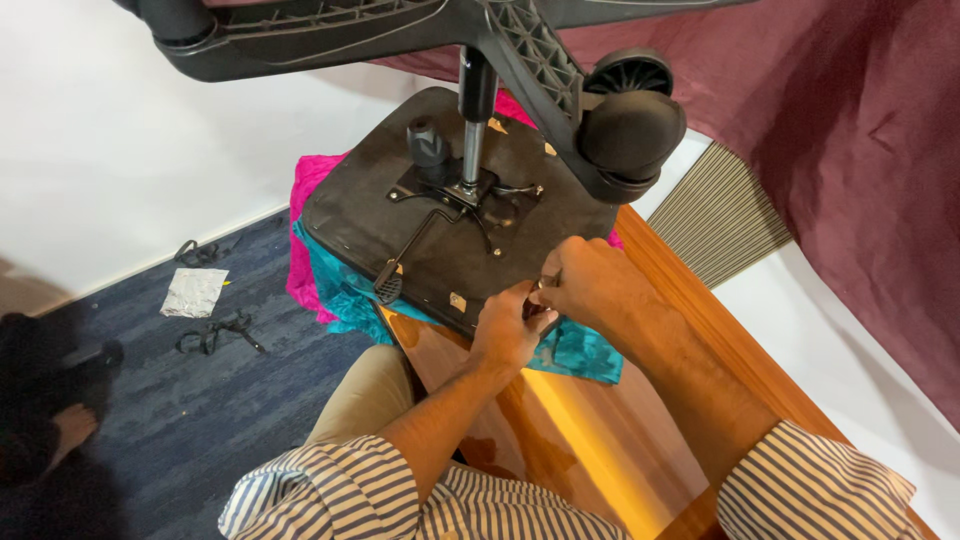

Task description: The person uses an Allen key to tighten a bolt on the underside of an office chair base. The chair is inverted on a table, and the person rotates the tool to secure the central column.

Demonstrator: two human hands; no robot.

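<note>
An office chair lies upside down on a wooden table. The black underside of its seat faces up, with a metal column, a lever and the wheeled base above it. My left hand and my right hand meet at the near edge of the seat. Their fingers are pinched together around something small and metallic; what it is I cannot make out. Both sleeves are striped.
Pink cloth and teal cloth lie under the seat. On the blue carpet at left are a silver foil packet and black straps. Another person's foot is at far left. A maroon curtain hangs on the right.
</note>
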